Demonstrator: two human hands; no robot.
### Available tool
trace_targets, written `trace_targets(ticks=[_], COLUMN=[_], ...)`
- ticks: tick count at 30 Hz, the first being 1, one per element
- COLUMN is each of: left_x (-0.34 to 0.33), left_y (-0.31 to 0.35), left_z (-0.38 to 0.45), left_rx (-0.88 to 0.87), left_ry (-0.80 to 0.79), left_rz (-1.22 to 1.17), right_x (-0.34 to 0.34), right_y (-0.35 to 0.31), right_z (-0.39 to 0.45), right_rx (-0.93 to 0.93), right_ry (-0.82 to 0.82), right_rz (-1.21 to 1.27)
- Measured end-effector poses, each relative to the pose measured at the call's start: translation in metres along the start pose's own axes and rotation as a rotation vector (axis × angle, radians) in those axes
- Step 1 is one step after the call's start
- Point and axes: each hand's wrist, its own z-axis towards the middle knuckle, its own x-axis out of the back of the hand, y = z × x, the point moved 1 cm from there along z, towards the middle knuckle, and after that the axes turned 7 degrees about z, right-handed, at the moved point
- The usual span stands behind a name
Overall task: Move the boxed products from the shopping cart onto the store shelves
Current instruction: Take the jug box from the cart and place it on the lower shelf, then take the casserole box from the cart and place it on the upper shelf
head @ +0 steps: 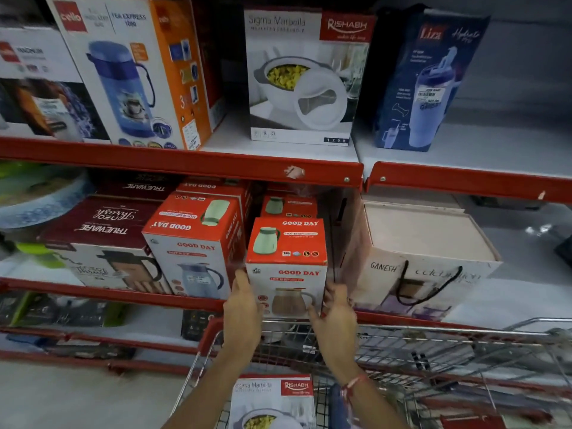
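Observation:
A red-and-white Good Day flask box [288, 261] stands upright at the front edge of the middle shelf [93, 291]. My left hand [243, 314] presses on its left side and my right hand [335, 317] on its right side, so the box is held between them. Another Good Day box [195, 243] stands just to its left, and one more [289, 204] sits behind it. Below my arms is the wire shopping cart [433, 332] with a red rim. A white Rishabh Sigma Marbella box [272, 400] lies in it.
A pale Ganesh box [418, 258] with black cord handles stands right of the held box, and Trueware boxes [102, 236] stand to the left. The upper shelf [185, 161] carries a Cello flask box [123, 72], a Rishabh casserole box [306, 75] and a blue Liza box [430, 82].

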Motion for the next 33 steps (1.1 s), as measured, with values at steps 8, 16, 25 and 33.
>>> trace_targets(ticks=[8,16,25,33], left_x=[-0.028,-0.041,-0.047,-0.087], left_y=[-0.016,-0.032,-0.063,-0.149], left_z=[0.042,0.046,0.008,-0.081], left_rx=[-0.023,0.028,0.069,0.290], left_ry=[-0.029,-0.065,-0.159,-0.466], left_rz=[0.032,0.042,-0.033,0.213], right_x=[-0.027,-0.039,-0.018,-0.027], right_y=[0.027,0.045,0.075,0.165], right_z=[0.037,0.041,0.008,-0.073], right_rx=[-0.080,-0.083,-0.065,-0.367], right_ry=[-0.074,-0.143,-0.224,-0.438], right_rz=[0.060,0.096,0.007,-0.052])
